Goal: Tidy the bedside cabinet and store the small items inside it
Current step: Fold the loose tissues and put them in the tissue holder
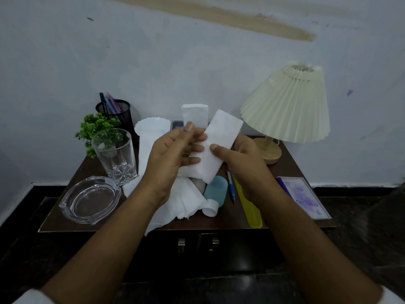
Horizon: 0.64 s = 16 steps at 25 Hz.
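Above the dark wooden bedside cabinet (65,218), both hands hold a folded white tissue (221,137). My right hand (243,159) grips its right edge with the thumb on top. My left hand (173,154) holds its left side, fingers spread across it. More crumpled white tissues (179,202) lie on the cabinet top below my hands. Beside them lie a teal bottle with a white cap (215,189), a blue pen (231,187) and a yellow comb (249,205). The cabinet doors with two metal handles (197,243) are closed.
A clear glass ashtray (89,199) and a drinking glass (116,154) stand at the left, with a small green plant (96,126) and a black mesh pen holder (116,110) behind. A pleated cream lamp (287,106) stands at the right; a purple framed picture (303,197) lies near the right edge.
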Each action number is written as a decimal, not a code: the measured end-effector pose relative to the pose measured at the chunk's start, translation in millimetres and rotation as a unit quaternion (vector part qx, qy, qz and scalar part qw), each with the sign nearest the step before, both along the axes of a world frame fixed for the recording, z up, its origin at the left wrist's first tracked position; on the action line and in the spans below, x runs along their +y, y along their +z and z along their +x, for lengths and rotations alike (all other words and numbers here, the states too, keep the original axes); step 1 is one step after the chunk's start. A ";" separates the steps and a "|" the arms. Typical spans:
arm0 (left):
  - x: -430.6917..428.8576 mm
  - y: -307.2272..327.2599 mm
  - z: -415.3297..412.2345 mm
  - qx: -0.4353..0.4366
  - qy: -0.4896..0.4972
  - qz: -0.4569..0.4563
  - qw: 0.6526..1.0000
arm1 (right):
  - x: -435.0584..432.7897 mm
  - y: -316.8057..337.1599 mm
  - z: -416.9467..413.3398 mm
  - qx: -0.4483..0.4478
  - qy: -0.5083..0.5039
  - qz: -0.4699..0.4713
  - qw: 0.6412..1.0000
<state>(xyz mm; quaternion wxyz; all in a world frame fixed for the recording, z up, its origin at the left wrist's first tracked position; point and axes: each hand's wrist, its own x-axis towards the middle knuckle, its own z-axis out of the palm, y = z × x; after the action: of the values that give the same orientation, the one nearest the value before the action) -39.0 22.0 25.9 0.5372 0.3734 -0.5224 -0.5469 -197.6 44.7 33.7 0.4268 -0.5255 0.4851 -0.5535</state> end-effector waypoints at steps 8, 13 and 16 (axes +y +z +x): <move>-6.0 -10.9 10.0 -0.103 -0.031 0.032 0.994 | -2.4 3.2 -3.2 -0.041 -0.051 -0.012 0.998; -8.4 -8.9 12.8 -0.106 -0.067 0.047 0.991 | -5.2 2.0 -7.6 -0.019 -0.126 -0.025 0.992; -12.4 -11.0 14.2 -0.070 -0.024 0.067 0.995 | -4.8 3.8 -10.0 0.012 -0.132 -0.050 0.990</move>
<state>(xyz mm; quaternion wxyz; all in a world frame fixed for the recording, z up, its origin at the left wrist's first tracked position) -24.8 9.5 14.9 0.4597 0.4331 -0.5302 -0.5658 -207.5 39.9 37.5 0.3171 -0.4847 0.5270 -0.6220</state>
